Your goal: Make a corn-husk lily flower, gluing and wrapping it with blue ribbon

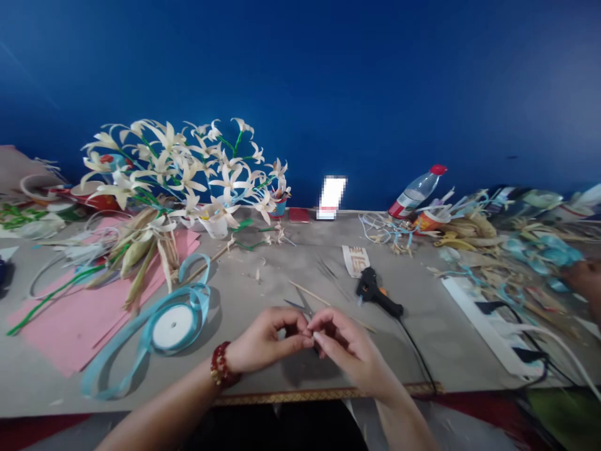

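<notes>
My left hand [275, 338], with a red beaded bracelet [220, 364] at its wrist, is closed in a pinch. Its fingertips meet those of my right hand [345, 344], which is pinched as well. Whatever lies between them is too small or hidden to name. Just behind and partly under the hands are scissors [305, 302] and a thin wooden stick [312, 293]. A black hot glue gun [378, 294] rests on the table to the right of my right hand. Left of my left hand sits a spool of light blue ribbon [171, 327], partly unwound.
Cream handmade flowers [188, 169] stand in cups at the back left. Pink paper sheets [70, 326] and dried husks [141, 250] lie left. A tilted bottle [416, 191], a white power strip [483, 326] with cords and another person's hand [585, 282] are at right.
</notes>
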Demonstrator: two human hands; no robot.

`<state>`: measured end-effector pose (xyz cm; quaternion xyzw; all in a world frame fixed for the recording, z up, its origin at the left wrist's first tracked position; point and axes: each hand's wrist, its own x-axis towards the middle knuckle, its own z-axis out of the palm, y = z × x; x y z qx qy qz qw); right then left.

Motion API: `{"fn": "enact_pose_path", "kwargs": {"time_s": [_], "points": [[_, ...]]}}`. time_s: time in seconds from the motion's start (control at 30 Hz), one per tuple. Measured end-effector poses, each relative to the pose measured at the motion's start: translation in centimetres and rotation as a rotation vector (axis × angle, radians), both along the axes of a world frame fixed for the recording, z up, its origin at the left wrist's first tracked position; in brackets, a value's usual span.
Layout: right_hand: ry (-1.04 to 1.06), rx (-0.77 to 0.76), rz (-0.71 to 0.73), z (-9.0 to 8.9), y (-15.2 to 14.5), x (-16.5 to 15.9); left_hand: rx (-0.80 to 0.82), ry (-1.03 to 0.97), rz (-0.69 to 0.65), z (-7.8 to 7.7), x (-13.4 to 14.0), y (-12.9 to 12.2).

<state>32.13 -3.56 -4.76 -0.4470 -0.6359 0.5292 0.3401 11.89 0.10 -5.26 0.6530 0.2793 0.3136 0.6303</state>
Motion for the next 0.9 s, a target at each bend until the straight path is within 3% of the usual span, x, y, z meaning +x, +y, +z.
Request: {"fn": "enact_pose_path", "kwargs": {"time_s": [0.1,0.17,0.3,0.47,0.63,0.77,0.83,0.9], "points": [[-0.031,-0.006,-0.076,-0.8,0.3,0.2,-0.291,-0.075,0.003,-0.6,0.0,0.1],[-0.191,0.068,-0.181,-1.6,0.5,0.7,-0.421,-0.122,0.078,-0.8,-0.2,0.3],[-0.707,0.328,-0.302,-3.4,0.1,1.9,-0.52,-0.21,0.229,-0.7,-0.3,0.7],[-0.948,0.462,-0.263,-4.9,-0.9,2.3,-0.541,-0.248,0.257,0.0,0.1,0.4],[-0.957,0.425,-0.219,-4.9,-0.8,2.6,-0.522,-0.229,0.236,0.8,0.2,-0.5],[-0.83,0.358,-0.259,-4.8,-0.6,3.5,-0.47,-0.231,0.267,1.1,0.2,-1.2],[-0.696,0.257,-0.282,-4.7,-0.7,4.3,-0.453,-0.253,0.284,1.1,0.4,-1.7],[-0.476,0.053,-0.271,-4.5,-1.2,4.9,-0.46,-0.288,0.298,1.0,0.7,-2.3]]}}
